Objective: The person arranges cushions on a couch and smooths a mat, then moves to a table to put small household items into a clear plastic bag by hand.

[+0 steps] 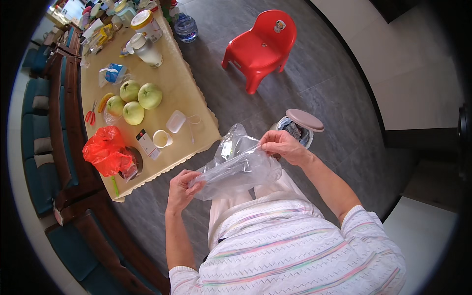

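A clear plastic bag (pixel 239 166) is stretched between my hands in front of my waist, its edge pulled fairly straight. My left hand (pixel 185 188) pinches one end of that edge, near the table corner. At the other end, my right hand (pixel 282 145) grips the bag between thumb and fingers. A label with writing shows on the bag's far part. Just behind my right hand stands a trash bin (pixel 295 132) with its pink lid raised and dark contents inside.
The table (pixel 173 158) on the left holds several pale green fruits (pixel 150 96), a red plastic bag (pixel 105 151), red-handled scissors (pixel 90 116), a cup (pixel 162 139) and jars. A red child's chair (pixel 263 48) stands on the floor ahead. Teal-cushioned wooden seats line the far left.
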{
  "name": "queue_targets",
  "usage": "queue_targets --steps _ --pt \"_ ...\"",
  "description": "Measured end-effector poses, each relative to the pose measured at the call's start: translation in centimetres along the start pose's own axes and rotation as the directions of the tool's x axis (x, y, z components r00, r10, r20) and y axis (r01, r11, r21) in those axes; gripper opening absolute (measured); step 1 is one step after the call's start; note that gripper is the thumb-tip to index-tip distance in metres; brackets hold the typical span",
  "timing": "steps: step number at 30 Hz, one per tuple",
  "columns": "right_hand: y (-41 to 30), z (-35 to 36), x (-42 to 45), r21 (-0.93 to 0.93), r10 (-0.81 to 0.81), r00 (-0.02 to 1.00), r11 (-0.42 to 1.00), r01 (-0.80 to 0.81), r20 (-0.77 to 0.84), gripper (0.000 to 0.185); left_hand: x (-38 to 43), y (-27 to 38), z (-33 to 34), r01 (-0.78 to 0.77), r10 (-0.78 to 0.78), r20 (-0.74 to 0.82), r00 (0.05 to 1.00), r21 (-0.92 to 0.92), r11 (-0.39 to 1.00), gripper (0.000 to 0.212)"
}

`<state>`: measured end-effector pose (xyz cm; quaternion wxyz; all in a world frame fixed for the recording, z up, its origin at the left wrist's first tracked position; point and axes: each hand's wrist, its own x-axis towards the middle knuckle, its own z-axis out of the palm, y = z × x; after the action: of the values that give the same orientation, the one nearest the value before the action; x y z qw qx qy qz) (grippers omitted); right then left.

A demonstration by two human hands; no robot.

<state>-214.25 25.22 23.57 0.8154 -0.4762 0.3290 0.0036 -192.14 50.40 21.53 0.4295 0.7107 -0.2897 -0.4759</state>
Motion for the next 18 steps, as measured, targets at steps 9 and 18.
queue_targets --steps 9,18 --pt "-0.1 4.6 1.0 -0.085 -0.100 0.980 0.990 0.116 0.174 0.012 1.2 7.0 5.5 -0.356 0.352 0.072 0.933 0.326 0.876 0.043" --pt "7.1 -8.7 2.4 -0.100 0.079 0.950 0.988 -0.114 -0.302 0.046 -0.3 7.6 5.6 -0.386 0.389 0.010 0.921 0.147 0.911 0.053"
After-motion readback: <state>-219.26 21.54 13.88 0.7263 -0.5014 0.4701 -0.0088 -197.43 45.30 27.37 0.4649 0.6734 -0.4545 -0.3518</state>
